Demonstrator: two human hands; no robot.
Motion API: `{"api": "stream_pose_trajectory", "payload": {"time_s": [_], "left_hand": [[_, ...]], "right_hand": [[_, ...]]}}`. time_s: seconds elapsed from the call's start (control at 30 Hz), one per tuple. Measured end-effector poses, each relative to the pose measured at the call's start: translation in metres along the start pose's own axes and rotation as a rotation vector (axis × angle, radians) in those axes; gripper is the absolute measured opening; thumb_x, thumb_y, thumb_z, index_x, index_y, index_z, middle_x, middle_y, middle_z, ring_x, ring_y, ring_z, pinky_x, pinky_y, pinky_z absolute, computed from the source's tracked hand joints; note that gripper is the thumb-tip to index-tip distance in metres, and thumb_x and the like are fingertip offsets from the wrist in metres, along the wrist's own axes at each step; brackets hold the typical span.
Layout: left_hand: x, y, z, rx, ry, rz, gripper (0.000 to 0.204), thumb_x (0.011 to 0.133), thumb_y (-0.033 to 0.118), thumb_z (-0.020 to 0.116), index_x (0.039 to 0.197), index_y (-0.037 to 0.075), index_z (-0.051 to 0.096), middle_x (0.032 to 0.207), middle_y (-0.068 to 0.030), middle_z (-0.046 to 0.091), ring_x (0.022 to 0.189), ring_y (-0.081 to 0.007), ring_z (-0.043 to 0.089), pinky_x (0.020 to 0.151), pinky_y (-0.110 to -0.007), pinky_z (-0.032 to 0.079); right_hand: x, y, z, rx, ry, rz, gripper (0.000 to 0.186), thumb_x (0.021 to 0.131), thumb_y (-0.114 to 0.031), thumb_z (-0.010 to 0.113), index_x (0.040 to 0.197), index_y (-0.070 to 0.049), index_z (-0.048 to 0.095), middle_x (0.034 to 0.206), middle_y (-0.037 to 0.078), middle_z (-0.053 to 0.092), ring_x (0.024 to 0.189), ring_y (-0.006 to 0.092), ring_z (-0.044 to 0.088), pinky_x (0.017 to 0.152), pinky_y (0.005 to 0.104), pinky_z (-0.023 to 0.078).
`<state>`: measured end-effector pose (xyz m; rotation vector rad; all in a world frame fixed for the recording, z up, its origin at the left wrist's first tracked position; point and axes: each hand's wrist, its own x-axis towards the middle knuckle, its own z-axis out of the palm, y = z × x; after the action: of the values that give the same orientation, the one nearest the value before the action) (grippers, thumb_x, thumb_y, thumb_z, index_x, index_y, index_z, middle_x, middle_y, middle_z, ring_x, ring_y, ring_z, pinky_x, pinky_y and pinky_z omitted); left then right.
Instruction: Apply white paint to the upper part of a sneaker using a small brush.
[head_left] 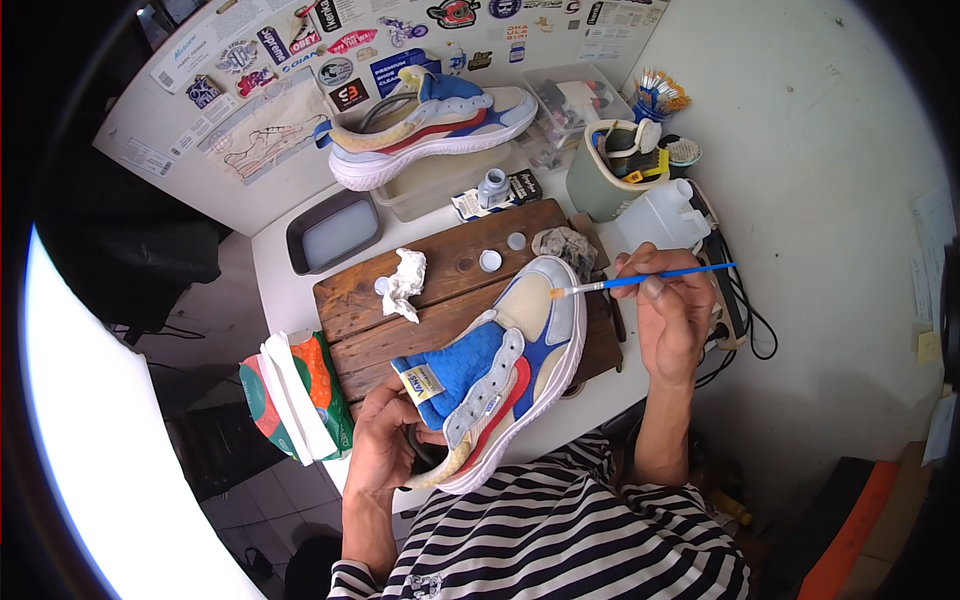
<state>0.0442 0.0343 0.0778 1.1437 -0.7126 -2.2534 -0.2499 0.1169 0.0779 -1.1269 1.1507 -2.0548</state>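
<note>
My left hand [382, 437] grips a sneaker [525, 400] at its heel opening, some fingers hidden inside. The shoe is tilted with its toe pointing away from me; it has a blue tongue, grey lace panel, red stripe and white sole, and no laces. Between the fingers of my right hand [675, 315] is a slim blue paintbrush [655, 276]. Its tan bristles are beside the sneaker's toe; whether they touch it I cannot tell. A matching sneaker [435, 135] rests on a clear plastic box [440, 190] at the back.
A brown wooden board [365, 335] carries crumpled white tissue [404, 285] and a small lid [490, 260]. Behind it stand an open paint jar [493, 188] and a dark tray [335, 233]. A tissue pack [298, 395] lies left; a tool bin [600, 190] and white bottle [662, 217] stand right.
</note>
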Motion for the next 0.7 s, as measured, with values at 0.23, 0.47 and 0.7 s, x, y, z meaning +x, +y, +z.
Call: {"api": "stream_pose_trajectory", "payload": {"time_s": [0.23,0.47,0.7], "left_hand": [[-0.008,-0.004,0.005,0.197,-0.039,0.113,0.053,0.074,0.013,0.048,0.119,-0.013,0.056,0.093,-0.013,0.067,0.071,-0.0165,0.063,0.062,-0.023,0.051],[-0.027,0.002,0.011,0.671,-0.069,0.34,0.052,0.081,0.017,0.048,0.125,-0.009,0.053,0.099,-0.0205,0.068,0.088,-0.0239,0.062,0.085,-0.032,0.047],[-0.02,0.001,0.004,0.825,-0.137,0.414,0.052,0.081,0.028,0.051,0.117,-0.009,0.059,0.078,-0.0194,0.065,0.069,-0.0243,0.059,0.068,-0.033,0.046]], "right_hand": [[-0.018,0.012,-0.005,0.065,0.094,0.046,0.015,0.089,0.002,0.059,0.103,0.004,0.062,0.088,0.015,0.065,0.079,0.0194,0.063,0.076,0.0306,0.05],[-0.038,0.023,-0.022,0.026,0.192,0.091,0.011,0.09,0.002,0.058,0.1,0.003,0.061,0.086,0.013,0.064,0.079,0.0182,0.062,0.074,0.0289,0.047],[-0.044,0.025,-0.022,0.043,0.225,0.08,0.012,0.089,0.002,0.057,0.101,0.004,0.06,0.086,0.013,0.064,0.08,0.0184,0.062,0.076,0.0294,0.047]]}}
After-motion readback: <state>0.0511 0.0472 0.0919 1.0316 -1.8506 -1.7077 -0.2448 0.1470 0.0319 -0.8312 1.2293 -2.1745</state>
